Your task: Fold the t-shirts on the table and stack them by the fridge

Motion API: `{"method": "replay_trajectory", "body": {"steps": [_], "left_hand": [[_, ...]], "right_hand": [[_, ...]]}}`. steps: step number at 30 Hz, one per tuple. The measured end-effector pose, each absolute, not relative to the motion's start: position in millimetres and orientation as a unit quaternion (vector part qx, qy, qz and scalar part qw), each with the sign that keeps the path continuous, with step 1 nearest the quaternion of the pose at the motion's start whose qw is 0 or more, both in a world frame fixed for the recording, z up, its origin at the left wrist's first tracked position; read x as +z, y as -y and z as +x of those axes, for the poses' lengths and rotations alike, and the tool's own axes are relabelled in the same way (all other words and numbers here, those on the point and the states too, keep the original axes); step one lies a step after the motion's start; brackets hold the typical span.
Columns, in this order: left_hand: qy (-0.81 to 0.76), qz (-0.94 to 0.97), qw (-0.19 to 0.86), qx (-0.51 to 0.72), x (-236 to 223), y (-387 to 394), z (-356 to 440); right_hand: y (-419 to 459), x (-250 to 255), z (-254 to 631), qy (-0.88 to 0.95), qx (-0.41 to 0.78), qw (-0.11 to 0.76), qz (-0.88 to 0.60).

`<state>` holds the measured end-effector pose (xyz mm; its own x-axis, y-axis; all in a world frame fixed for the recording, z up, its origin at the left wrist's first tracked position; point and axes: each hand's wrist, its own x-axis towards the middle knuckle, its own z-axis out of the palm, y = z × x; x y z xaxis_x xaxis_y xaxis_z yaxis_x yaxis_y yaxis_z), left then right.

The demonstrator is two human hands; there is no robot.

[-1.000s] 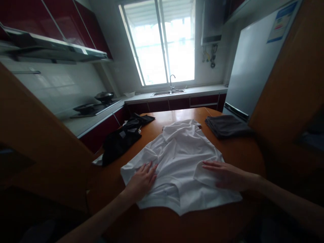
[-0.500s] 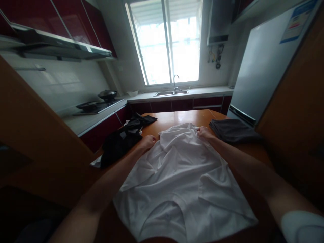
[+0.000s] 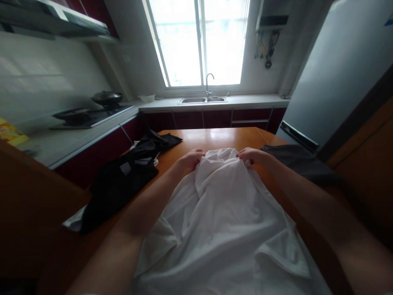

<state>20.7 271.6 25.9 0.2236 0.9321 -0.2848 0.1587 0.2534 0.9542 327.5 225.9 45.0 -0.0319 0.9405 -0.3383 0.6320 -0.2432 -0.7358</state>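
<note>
A white T-shirt lies spread over the wooden table, its far hem bunched up and its sleeves toward me. My left hand is closed on the left side of that far hem. At the hem's right side, my right hand pinches the cloth with closed fingers. The fabric between the two hands is gathered and slightly raised. The collar is out of view below the lower edge of the picture.
Black clothing with a white piece under it lies on the table's left. A folded dark grey cloth rests on the right. Beyond are a sink, a stove with pans and a fridge.
My left hand has moved right and taken hold of the hem. Both hands are nearer each other, with the far end lifted a little. The view has moved forward.
</note>
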Motion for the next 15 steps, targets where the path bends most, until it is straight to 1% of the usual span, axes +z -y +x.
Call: {"method": "replay_trajectory", "body": {"steps": [2,4,6,7,9,11,15], "left_hand": [[-0.504,0.533,0.619,0.282,32,-281,16],[-0.501,0.564,0.603,0.259,37,-289,11],[-0.534,0.603,0.519,0.286,43,-297,6],[-0.551,0.617,0.471,0.304,46,-301,4],[-0.577,0.630,0.402,0.328,53,-309,2],[-0.598,0.625,0.371,0.338,62,-317,-1],[-0.616,0.622,0.311,0.369,85,-327,-13]], "right_hand": [[-224,50,348,0.571,0.439,0.180,-0.670],[-221,54,365,0.571,0.423,0.137,-0.690],[-220,54,373,0.590,0.360,0.094,-0.716],[-221,53,372,0.599,0.320,0.092,-0.729],[-224,46,361,0.609,0.243,0.123,-0.745],[-230,38,342,0.615,0.200,0.162,-0.745],[-242,27,304,0.628,0.204,0.189,-0.727]]}}
